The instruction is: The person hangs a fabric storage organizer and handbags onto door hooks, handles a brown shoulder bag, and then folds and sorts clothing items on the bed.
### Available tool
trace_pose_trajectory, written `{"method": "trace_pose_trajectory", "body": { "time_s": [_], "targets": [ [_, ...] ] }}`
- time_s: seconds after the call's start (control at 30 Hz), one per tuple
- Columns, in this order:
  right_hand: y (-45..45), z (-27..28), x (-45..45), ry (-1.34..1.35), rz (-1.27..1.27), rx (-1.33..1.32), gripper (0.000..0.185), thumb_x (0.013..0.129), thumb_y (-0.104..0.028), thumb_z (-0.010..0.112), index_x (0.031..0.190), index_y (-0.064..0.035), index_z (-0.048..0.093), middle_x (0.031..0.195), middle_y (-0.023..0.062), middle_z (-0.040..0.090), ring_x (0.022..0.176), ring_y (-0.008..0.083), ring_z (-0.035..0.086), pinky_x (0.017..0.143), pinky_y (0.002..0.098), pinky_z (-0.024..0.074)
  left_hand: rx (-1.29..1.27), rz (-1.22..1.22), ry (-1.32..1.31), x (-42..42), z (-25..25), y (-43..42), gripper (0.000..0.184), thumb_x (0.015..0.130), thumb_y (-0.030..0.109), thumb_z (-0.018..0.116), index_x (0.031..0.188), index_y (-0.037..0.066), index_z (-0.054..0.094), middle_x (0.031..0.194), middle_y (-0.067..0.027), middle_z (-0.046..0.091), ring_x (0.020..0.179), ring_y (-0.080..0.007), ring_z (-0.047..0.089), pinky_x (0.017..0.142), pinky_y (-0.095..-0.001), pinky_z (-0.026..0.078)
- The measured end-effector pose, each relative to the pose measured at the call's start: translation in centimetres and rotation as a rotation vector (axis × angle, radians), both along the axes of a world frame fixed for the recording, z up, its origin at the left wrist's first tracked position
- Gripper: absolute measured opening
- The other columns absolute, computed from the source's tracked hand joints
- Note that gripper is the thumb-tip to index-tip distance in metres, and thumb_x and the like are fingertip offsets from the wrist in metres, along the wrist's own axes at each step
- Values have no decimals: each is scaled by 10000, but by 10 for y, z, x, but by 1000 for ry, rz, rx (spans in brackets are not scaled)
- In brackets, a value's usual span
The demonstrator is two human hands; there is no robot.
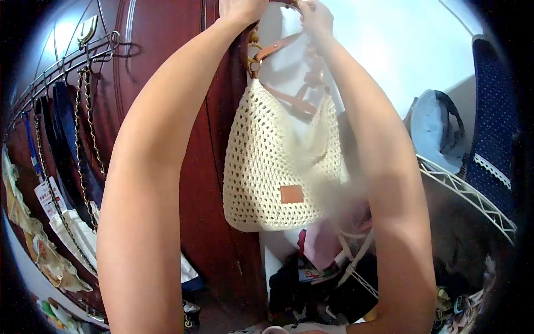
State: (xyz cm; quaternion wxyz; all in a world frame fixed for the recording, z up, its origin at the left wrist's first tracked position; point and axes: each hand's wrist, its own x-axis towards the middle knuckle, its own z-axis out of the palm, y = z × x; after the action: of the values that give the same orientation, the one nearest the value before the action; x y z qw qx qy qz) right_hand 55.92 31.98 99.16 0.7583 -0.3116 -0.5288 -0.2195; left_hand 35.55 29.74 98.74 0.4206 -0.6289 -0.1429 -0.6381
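A cream crochet handbag [272, 161] with a small brown leather patch [292, 193] hangs upright in front of me. Brown leather straps [278, 47] and metal rings join at its top. My left hand [245, 10] is raised at the top edge, closed round the bag's strap, its fingertips partly cut off by the frame. Opposite it, my right hand [317, 19] grips the same strap with curled fingers. A blurry smear covers the bag's right side.
Behind the bag is a dark red wooden door [208, 222]. On the left, chain straps and bags hang from a metal hook rack [61, 67]. A light blue hat [436, 131] sits by a white wire shelf [467, 192] on the right. Piled clothes and bags [322, 245] lie below.
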Motion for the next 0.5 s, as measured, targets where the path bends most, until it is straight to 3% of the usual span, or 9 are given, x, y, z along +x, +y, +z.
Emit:
{"method": "trace_pose_trajectory", "body": {
  "time_s": [0.07,0.17,0.27,0.5],
  "targets": [
    [5,-2,7,-157,-522,240,251,837,-263,604,865,-19,654,772,177,648,689,300,629,633,376,498,11,6,0,1,1,-1,148,775,160,568,821,130,706,814,-107,629,813,-285,616,696,-413,503],
    [-22,-13,-9,-103,-413,105,295,818,-306,610,854,-19,668,840,209,644,821,368,612,741,416,482,20,12,9,2,1,-3,145,773,165,572,812,135,709,818,-106,625,840,-280,609,703,-412,501],
    [-35,-20,-19,-83,-506,-9,308,813,-319,617,864,-19,663,877,215,638,857,364,601,770,417,474,-14,37,54,-3,-1,-5,136,764,174,588,810,137,711,832,-111,623,868,-279,600,727,-414,493],
    [-26,-32,-24,-140,-581,235,287,819,-299,617,953,-45,622,953,211,589,912,365,572,795,419,464,-33,106,135,-12,-16,-19,134,736,177,627,819,121,716,876,-107,629,936,-265,580,781,-405,455]
  ]
}}
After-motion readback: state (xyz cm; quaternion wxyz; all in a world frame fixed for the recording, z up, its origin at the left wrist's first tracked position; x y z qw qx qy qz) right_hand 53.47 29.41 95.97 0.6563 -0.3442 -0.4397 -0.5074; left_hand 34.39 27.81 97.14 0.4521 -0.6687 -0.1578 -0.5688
